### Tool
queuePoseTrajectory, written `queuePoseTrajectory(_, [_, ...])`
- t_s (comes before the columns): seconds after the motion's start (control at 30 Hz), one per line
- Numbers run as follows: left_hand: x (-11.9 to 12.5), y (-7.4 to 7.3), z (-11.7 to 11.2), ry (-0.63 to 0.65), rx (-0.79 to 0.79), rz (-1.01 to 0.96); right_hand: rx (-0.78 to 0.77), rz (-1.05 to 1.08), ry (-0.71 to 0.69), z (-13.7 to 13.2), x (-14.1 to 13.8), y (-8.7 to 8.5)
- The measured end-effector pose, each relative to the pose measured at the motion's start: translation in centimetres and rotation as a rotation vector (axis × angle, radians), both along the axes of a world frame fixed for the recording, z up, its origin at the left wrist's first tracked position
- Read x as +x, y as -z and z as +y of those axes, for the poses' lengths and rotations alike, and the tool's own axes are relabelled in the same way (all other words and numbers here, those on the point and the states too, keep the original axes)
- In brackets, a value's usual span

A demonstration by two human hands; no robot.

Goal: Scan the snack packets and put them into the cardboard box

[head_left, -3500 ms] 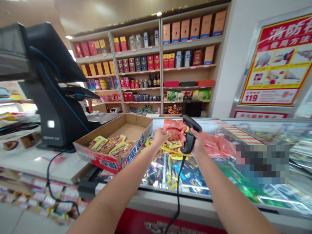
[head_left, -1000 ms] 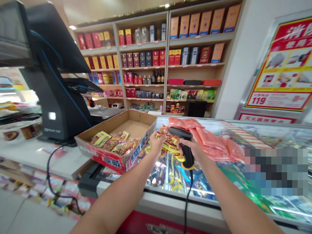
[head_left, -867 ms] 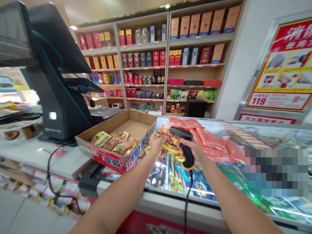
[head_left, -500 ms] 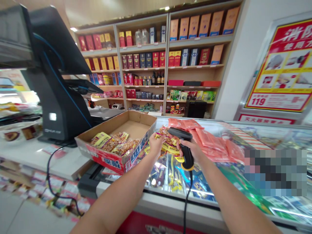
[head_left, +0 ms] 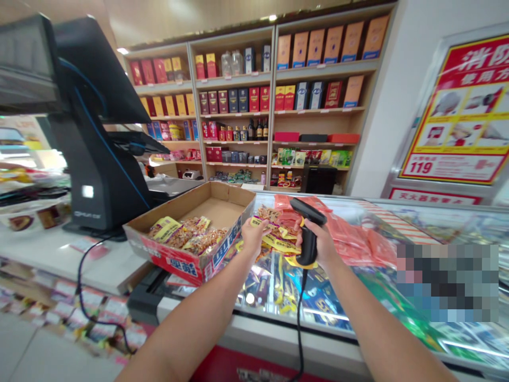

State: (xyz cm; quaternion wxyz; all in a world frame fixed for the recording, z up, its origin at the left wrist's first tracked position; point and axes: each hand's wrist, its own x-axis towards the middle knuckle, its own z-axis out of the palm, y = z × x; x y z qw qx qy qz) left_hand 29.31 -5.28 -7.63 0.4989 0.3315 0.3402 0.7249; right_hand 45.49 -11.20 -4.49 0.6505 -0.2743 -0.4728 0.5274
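My right hand (head_left: 321, 243) is wrapped round the handle of a black and yellow barcode scanner (head_left: 308, 249), its head angled up to the left and its cable hanging over the front edge. My left hand (head_left: 253, 236) pinches the edge of a snack packet (head_left: 269, 217) with a yellow label and brown contents showing through. Beneath and beside it lie more yellow-labelled packets (head_left: 280, 243) on the glass freezer lid. Left of my hands stands an open cardboard box (head_left: 230, 204) with several like packets (head_left: 186, 233) in it.
Coral-pink packs (head_left: 345, 236) are heaped on the freezer's glass right of the scanner. A black checkout terminal (head_left: 99, 154) stands on the white counter (head_left: 43, 239) at left. Shelves (head_left: 238, 116) of boxes and bottles line the back wall, and a red poster (head_left: 457, 111) hangs at right.
My right hand has raised and tilted the scanner slightly to the right, away from the packet. My left hand stays on the packet, which now shows more clearly.
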Motion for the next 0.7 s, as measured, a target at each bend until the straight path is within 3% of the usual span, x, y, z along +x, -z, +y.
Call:
queuePoseTrajectory(0.13, [0.0,0.0,-0.1,0.082,0.015,0.026,0.041,0.082,0.078,0.2,0.3,0.0])
queuePoseTrajectory(0.3, [0.3,0.1,-0.4,0.457,0.121,0.066,0.081,0.125,0.096,0.6,0.6,0.3])
queuePoseTrajectory(0.37, [0.3,0.1,-0.1,0.496,0.120,0.115,0.086,0.131,0.104,0.6,0.6,0.3])
queuePoseTrajectory(0.47, [0.0,0.1,0.3,0.249,0.132,0.248,0.092,0.133,0.123,0.6,0.6,0.3])
queuePoseTrajectory(0.57, [-0.4,-0.2,-0.2,-0.007,0.250,0.430,0.082,0.128,0.130,0.4,0.5,0.1])
queuePoseTrajectory(0.7, [-1.1,-2.4,-2.1,-0.136,0.359,0.567,0.058,0.138,0.128,0.3,0.5,0.0])
